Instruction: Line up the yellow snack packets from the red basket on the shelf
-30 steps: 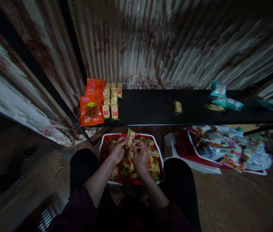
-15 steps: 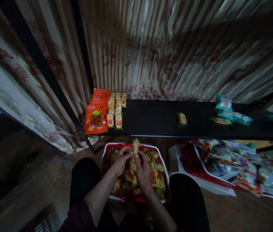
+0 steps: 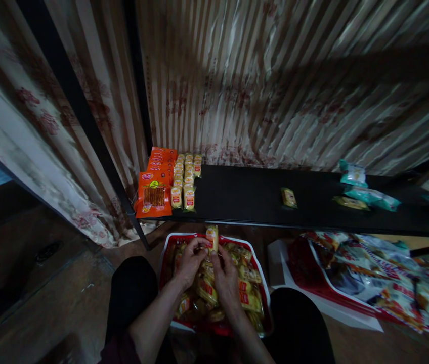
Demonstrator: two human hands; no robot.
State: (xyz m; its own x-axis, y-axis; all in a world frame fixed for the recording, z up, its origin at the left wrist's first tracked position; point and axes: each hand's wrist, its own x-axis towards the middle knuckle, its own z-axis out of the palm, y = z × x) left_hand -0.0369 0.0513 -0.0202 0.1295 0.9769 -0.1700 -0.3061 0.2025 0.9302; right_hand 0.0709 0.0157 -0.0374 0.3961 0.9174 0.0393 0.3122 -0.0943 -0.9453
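Observation:
Both my hands hold one small yellow snack pack (image 3: 212, 235) upright over the basket. My left hand (image 3: 191, 262) pinches its left side, and my right hand (image 3: 225, 273) grips its lower right side. The pack's printed front, with a red patch, faces me. Below lies a red basket with a white rim (image 3: 258, 253), filled with similar yellow packs (image 3: 250, 301). Ahead on the black shelf (image 3: 237, 194) stand rows of the same yellow packs (image 3: 189, 198), beside a row of orange snack bags (image 3: 154, 197).
A single yellow pack (image 3: 289, 197) lies mid-shelf. Teal packets (image 3: 374, 198) lie farther right. Under the shelf, a second red basket (image 3: 305, 263) holds several larger snack bags (image 3: 396, 293). A black post (image 3: 85, 116) rises at the left, and a curtain (image 3: 237, 91) hangs behind.
The yellow pack has turned in my fingers, so its printed front now shows. My hands stay over the basket. The whole view has shifted slightly downward in the picture.

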